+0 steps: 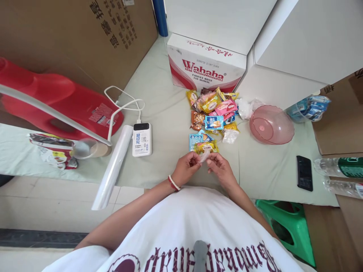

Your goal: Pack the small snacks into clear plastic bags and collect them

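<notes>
A red plastic container (56, 100) is lying at the far left, with a white tube (112, 170) and a white power bank (142, 139) resting on the pale green cloth (164, 113) to its right, a white cable (124, 104) trailing from the power bank. At centre, near the person, the left hand (185, 168), wearing a red and white bracelet (173, 183), is pinching one end of a small translucent packet (204, 156) between closed fingertips; the right hand (221, 168) is gripping the other end likewise. The packet is sitting between both hands, just above the cloth and touching the near edge of the snack pile (214, 113), which is spreading toward the far Wahaha box (205, 64). Right of the pile, a pink bowl (271, 124) is lying upside down, and a black phone (304, 173) is resting near the right edge, beside plastic bottles (340, 173).
</notes>
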Tool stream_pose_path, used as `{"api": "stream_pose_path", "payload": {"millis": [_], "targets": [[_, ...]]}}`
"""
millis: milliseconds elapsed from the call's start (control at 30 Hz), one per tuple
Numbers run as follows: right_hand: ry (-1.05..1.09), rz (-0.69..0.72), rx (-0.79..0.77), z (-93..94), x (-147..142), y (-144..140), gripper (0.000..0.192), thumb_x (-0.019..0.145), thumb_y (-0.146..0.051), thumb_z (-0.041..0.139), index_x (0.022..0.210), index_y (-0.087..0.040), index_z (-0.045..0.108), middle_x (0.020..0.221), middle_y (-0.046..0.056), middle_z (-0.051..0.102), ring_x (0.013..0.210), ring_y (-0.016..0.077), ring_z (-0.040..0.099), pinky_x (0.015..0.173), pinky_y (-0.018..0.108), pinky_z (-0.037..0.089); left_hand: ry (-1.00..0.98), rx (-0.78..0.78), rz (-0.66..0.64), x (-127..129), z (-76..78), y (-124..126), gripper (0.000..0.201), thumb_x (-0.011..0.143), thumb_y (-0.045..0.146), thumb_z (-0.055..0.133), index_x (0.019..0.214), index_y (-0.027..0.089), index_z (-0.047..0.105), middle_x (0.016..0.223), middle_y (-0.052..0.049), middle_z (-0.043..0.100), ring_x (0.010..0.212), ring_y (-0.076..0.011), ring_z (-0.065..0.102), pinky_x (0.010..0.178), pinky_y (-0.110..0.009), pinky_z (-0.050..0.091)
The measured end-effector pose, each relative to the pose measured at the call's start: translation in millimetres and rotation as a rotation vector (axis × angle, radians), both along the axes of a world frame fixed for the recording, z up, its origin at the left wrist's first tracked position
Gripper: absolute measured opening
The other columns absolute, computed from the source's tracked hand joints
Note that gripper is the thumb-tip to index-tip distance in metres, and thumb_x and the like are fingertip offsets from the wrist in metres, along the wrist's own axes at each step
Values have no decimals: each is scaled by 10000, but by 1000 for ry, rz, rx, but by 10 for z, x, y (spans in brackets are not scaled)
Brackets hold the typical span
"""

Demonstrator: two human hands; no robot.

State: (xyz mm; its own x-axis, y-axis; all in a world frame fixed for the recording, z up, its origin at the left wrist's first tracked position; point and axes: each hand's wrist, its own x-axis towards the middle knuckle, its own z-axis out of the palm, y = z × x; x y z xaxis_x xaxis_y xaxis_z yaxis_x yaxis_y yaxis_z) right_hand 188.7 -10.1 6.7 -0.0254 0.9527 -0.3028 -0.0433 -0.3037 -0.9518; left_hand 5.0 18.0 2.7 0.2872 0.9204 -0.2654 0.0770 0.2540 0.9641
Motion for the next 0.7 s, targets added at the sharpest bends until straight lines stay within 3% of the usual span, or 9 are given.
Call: {"api": "stream_pose_path", "payload": {"millis": [100, 200, 433, 700], "targets": [[29, -28, 8, 2, -60, 19, 310, 811, -511, 759, 911, -222, 708, 797, 2, 657, 696, 148, 582, 658, 281, 532, 17, 43, -45, 41, 25, -31, 266, 757, 385, 778, 807, 195, 599, 758, 17, 579, 669, -124, 482, 638, -252, 387], [-13, -65, -23, -25, -62, 36, 303, 827, -504, 732, 911, -213, 732, 718, -10, 639, 638, 144, 579, 666, 293, 520, -30, 51, -5, 39, 44, -29, 280, 823, 438, 731, 889, 197, 604, 796, 9, 581, 693, -132, 501, 659, -257, 404], [-161, 33, 64, 23, -10, -9, 260, 862, -469, 687, 919, -224, 755, 788, 9, 659, 652, 144, 583, 645, 283, 507, 119, 166, -53, 37, 27, 19, 229, 841, 407, 706, 814, 180, 703, 771, -6, 607, 655, -126, 480, 651, -271, 373], [6, -172, -123, 65, 317, -62, 348, 750, -536, 807, 829, -214, 700, 659, -30, 579, 581, 113, 494, 549, 245, 436, -239, -201, 76, -180, -47, 69, 484, 731, 606, 819, 803, 192, 579, 645, 62, 483, 569, -89, 381, 563, -241, 299]]}}
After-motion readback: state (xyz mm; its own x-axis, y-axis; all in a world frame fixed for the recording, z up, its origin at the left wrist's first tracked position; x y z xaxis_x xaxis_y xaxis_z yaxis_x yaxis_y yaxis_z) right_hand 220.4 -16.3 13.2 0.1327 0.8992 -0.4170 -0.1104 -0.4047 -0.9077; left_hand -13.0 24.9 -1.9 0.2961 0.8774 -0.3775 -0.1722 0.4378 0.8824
